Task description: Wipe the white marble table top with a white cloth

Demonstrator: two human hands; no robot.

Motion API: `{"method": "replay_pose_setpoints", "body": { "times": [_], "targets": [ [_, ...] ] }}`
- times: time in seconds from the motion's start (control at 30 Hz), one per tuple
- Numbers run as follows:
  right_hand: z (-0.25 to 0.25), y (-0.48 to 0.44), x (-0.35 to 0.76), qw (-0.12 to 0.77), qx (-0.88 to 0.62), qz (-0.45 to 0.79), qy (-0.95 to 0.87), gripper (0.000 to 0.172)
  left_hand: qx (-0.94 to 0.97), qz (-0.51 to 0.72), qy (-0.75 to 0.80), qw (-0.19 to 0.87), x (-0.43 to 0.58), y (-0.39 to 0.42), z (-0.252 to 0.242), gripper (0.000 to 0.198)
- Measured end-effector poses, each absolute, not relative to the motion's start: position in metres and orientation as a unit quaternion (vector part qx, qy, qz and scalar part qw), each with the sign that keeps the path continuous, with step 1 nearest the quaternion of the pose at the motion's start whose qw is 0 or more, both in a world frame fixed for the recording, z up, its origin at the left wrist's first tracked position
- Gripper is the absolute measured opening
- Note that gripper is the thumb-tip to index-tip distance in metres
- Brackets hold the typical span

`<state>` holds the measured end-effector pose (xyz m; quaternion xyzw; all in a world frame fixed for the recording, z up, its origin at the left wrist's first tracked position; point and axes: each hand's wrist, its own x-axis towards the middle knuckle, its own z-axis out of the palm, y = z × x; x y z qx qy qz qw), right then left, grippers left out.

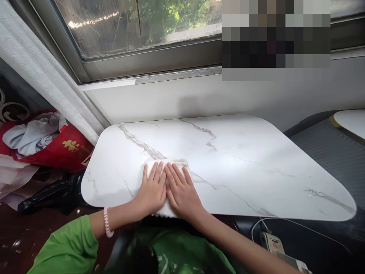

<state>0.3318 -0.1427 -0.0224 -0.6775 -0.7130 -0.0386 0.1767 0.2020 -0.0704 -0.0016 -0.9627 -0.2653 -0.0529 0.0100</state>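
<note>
1. While I watch through the head camera, I see both hands lying side by side on a white cloth [171, 164] near the front edge of a white marble-patterned tabletop [242, 160].
2. The left hand [152, 189] rests palm down on the cloth's left half, its fingers stretched flat and close together, gripping nothing.
3. The right hand [182, 192] lies the same way on the right half, fingers straight and pressed flat. Its thumb side touches the left hand.
4. Most of the cloth is hidden under the two palms. I can make out a fluffy strip beyond the fingertips and a bit at the table's near edge between the wrists. It sits left of the table's middle, over a grey vein.
5. A pink coiled band [107, 222] circles the left wrist, just beside a green sleeve [68, 247].
6. Left of the table, a red bag [68, 150] with gold characters holds pale crumpled fabric, beside a white curtain [42, 72].
7. Behind the table, a white ledge runs under a window [137, 23] with greenery outside.
8. Near the table's front right corner, a white cable [299, 225] runs to a white plug block [272, 241]. A second pale tabletop [352, 121] shows at the right edge.
</note>
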Motion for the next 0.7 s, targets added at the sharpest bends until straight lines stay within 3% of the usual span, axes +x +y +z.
{"method": "replay_pose_setpoints", "body": {
  "times": [0.17, 0.4, 0.7],
  "targets": [
    [-0.022, -0.15, 0.322, 0.184, -0.67, -0.045, -0.718, 0.068, -0.96, -0.048, -0.273, 0.019, 0.19, -0.081, -0.001, 0.055],
    [-0.024, -0.131, 0.329, 0.169, -0.659, -0.048, -0.732, 0.059, -0.958, -0.045, -0.282, 0.01, 0.194, -0.065, -0.002, 0.053],
    [-0.024, -0.014, 0.343, 0.177, -0.687, -0.002, -0.704, 0.056, -0.943, -0.065, -0.326, 0.007, 0.215, 0.047, -0.012, 0.052]
  ]
}}
